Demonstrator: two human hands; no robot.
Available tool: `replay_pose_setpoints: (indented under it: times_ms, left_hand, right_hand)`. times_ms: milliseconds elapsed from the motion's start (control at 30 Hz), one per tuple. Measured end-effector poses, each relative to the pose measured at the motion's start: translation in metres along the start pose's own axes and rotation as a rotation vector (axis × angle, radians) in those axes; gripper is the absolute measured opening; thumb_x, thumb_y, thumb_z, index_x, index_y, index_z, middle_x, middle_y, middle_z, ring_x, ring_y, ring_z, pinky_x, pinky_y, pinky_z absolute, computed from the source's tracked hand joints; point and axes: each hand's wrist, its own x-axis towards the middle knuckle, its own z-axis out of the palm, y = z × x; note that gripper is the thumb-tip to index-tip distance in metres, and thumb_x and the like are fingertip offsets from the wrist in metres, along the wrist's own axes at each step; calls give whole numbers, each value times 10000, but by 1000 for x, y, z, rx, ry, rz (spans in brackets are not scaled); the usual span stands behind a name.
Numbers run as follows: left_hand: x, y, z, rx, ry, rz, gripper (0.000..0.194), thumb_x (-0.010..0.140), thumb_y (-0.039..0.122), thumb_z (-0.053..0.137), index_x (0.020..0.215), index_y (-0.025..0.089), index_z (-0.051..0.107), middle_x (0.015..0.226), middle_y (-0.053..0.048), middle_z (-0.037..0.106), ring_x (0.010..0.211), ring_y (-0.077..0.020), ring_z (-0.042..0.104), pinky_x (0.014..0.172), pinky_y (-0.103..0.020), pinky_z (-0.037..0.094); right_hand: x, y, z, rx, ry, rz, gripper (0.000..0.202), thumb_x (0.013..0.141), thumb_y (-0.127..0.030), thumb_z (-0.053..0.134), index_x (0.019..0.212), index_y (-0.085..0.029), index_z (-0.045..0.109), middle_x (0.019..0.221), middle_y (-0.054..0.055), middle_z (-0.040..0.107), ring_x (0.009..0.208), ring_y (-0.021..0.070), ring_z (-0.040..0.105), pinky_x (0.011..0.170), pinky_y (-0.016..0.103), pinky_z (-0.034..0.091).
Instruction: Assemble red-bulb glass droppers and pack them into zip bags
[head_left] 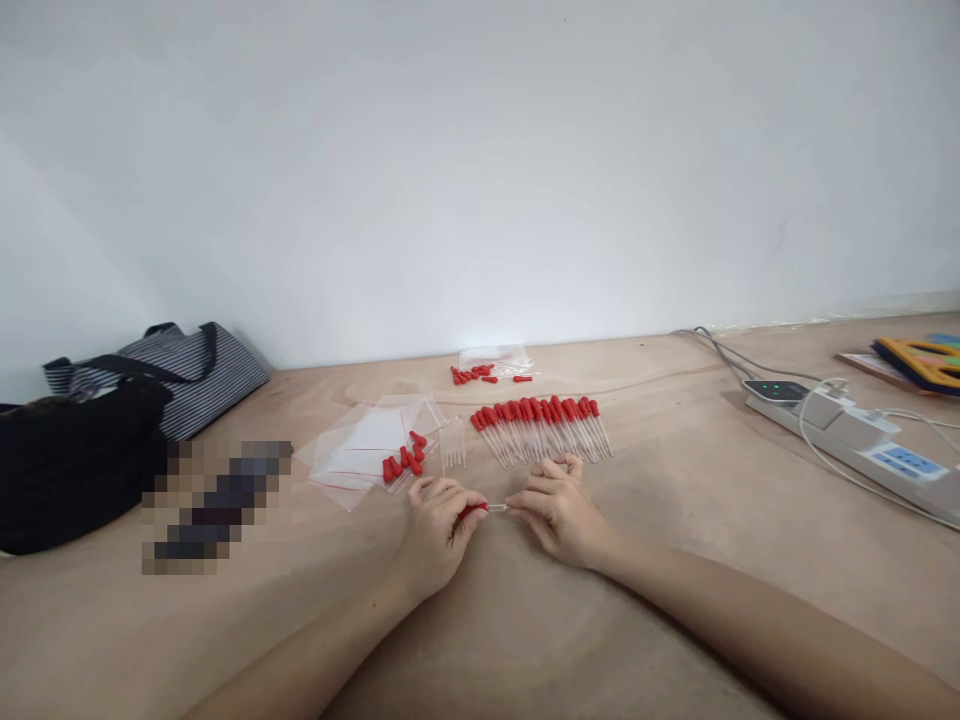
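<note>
Between thumb and fingers, my left hand [442, 525] pinches a red rubber dropper bulb [474, 509]. A clear dropper tube [497, 508] runs sideways from the bulb to my right hand [559, 512], whose fingertips are closed on its other end. Whether the tube sits inside the bulb is hidden by my fingers. Just beyond my hands lies a row of droppers [536, 425] with red bulbs on clear tubes. Left of that row are several bare clear tubes [454, 445] and several loose red bulbs [403, 460] on clear plastic bags [352, 450].
Near the wall, more red bulbs [471, 374] lie beside a clear bag [495, 355]. A striped bag [217, 370] and a black bag [82, 465] stand at left, near a pixelated patch. A power strip [847, 440] with cables and a yellow-edged object [915, 365] are at right.
</note>
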Motion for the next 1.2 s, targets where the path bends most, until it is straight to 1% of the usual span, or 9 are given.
replay_pose_setpoints:
  times_ms: [167, 333, 467, 600, 767, 967, 1067, 1200]
  left_hand:
    - [-1, 2, 1, 32, -1, 53, 126, 824, 257, 461, 775, 224, 572, 719, 22, 646, 787, -172, 546, 896, -439, 197]
    - [-2, 5, 0, 66, 45, 82, 145, 829, 262, 455, 760, 220, 576, 708, 17, 655, 769, -169, 556, 924, -442, 183]
    - [-2, 7, 0, 68, 66, 108, 151, 830, 250, 460, 738, 220, 576, 677, 32, 650, 757, -162, 564, 934, -440, 171]
    - [-2, 8, 0, 70, 82, 103, 154, 822, 248, 469, 716, 219, 578, 661, 33, 651, 747, -157, 568, 938, -439, 177]
    - [-3, 6, 1, 70, 78, 94, 167, 821, 269, 466, 715, 222, 586, 664, 18, 657, 745, -163, 563, 947, -442, 180]
    - [-1, 7, 1, 58, 72, 100, 163, 823, 270, 472, 711, 225, 583, 664, 25, 653, 742, -160, 558, 951, -448, 152]
    - [2, 2, -1, 56, 44, 80, 154, 826, 278, 474, 735, 234, 590, 700, 28, 661, 754, -162, 559, 950, -459, 136]
    - [4, -9, -6, 69, 28, 61, 145, 821, 298, 483, 759, 247, 604, 729, 22, 670, 758, -169, 557, 942, -471, 128]
  right_hand:
    - [0, -2, 1, -143, 23, -85, 200, 792, -142, 434, 772, -212, 620, 643, -4, 571, 763, 143, 433, 805, 379, 149]
    - [0, -8, 3, -132, 36, -42, 176, 810, -184, 430, 743, -188, 593, 683, 5, 586, 781, 143, 437, 808, 367, 157]
    - [3, -9, 4, -76, -5, -11, 171, 811, -186, 435, 714, -183, 575, 657, -6, 590, 763, 132, 439, 811, 361, 154]
    - [7, -11, 3, -15, -47, 19, 180, 817, -187, 430, 700, -180, 566, 635, -17, 597, 749, 125, 445, 828, 366, 141]
    - [10, -13, 4, 43, -131, 78, 189, 820, -177, 426, 720, -198, 584, 637, -24, 611, 745, 120, 459, 828, 353, 146]
    - [12, -14, 3, 103, -201, 127, 223, 823, -152, 406, 718, -206, 595, 643, -22, 610, 742, 122, 462, 828, 362, 160]
    - [14, -13, -2, 111, -195, 120, 240, 854, -192, 385, 743, -210, 597, 666, -23, 618, 739, 121, 465, 833, 379, 150]
    - [15, -7, -9, 34, -175, 31, 187, 849, -286, 434, 821, -226, 609, 735, -3, 633, 794, 142, 463, 817, 383, 140]
